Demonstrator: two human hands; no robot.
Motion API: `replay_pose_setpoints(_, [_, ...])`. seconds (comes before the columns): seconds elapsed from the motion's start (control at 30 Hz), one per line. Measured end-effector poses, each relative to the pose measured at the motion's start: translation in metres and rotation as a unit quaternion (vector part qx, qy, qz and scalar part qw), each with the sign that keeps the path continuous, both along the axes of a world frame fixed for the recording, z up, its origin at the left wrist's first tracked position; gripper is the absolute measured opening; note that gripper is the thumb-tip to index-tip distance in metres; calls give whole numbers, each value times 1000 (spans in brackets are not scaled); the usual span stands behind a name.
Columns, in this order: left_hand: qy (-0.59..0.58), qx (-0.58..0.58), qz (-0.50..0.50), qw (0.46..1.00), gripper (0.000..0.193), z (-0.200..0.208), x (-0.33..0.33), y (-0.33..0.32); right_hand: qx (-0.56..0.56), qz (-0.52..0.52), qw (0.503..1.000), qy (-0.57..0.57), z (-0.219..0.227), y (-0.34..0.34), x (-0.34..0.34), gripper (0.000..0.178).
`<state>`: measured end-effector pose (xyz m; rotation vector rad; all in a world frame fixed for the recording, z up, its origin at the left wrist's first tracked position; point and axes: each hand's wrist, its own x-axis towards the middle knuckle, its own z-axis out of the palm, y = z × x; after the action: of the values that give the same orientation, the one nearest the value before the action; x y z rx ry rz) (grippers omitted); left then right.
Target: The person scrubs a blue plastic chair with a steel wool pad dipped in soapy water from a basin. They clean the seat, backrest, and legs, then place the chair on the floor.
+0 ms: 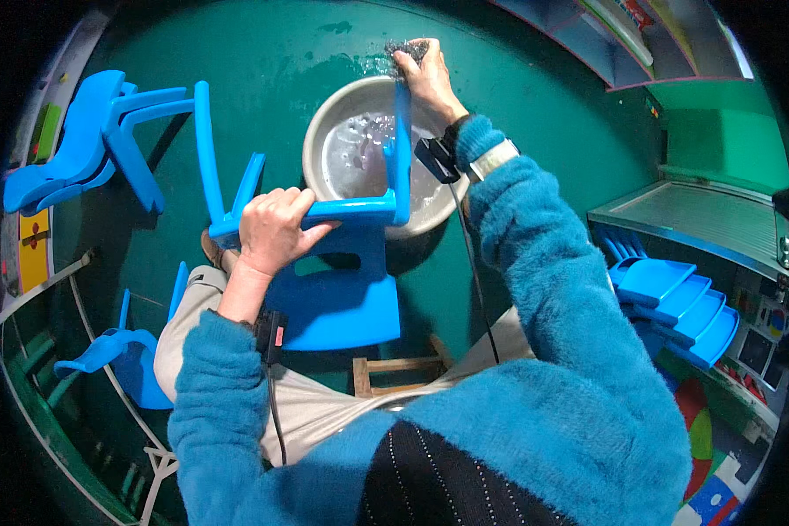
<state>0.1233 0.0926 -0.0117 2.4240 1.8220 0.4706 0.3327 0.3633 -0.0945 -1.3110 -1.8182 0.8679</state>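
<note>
A small blue plastic chair (346, 302) is tipped over in front of me, its legs pointing away. My left hand (273, 230) is closed around the seat edge between the legs. At the tip of the chair's right leg, my right hand (431, 83) presses a dark, wet scouring pad (403, 54) between thumb and fingers. Beneath that leg stands a round, pale grey basin (314, 145) holding cloudy, sudsy water (352, 162). The chair covers part of the basin's near side.
Stacked blue chairs (88, 145) stand at the left, with another blue chair (136, 364) nearer me. More stacked blue chairs (675, 298) are at the right, below a metal-topped surface (693, 219). A wooden stool (403, 366) is under me. Wet patches mark the green floor (237, 53).
</note>
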Motion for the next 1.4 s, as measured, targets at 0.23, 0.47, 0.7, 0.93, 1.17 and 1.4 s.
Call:
replay_pose_setpoints(0.23, [25, 1, -4, 1000, 43, 0, 1, -1, -33, 23, 998, 48, -8, -163, 49, 41])
replay_pose_setpoints(0.47, [46, 16, -9, 999, 45, 2, 2, 0, -181, -46, 975, 123, 14, -232, 69, 40])
replay_pose_setpoints(0.7, [49, 12, 0, 999, 46, 0, 3, -2, 48, -1, 997, 53, 25, -228, 50, 31])
replay_pose_setpoints(0.93, [50, 21, -6, 999, 46, 1, 5, -1, -60, -22, 998, -27, 16, -231, 47, 37])
replay_pose_setpoints(1.17, [61, -1, -5, 998, 45, 3, 3, -1, -92, -32, 995, -14, 20, -227, 42, 39])
replay_pose_setpoints(1.4, [16, 3, 4, 1000, 49, -1, 3, -2, -18, -22, 999, 20, 26, -194, 40, 50])
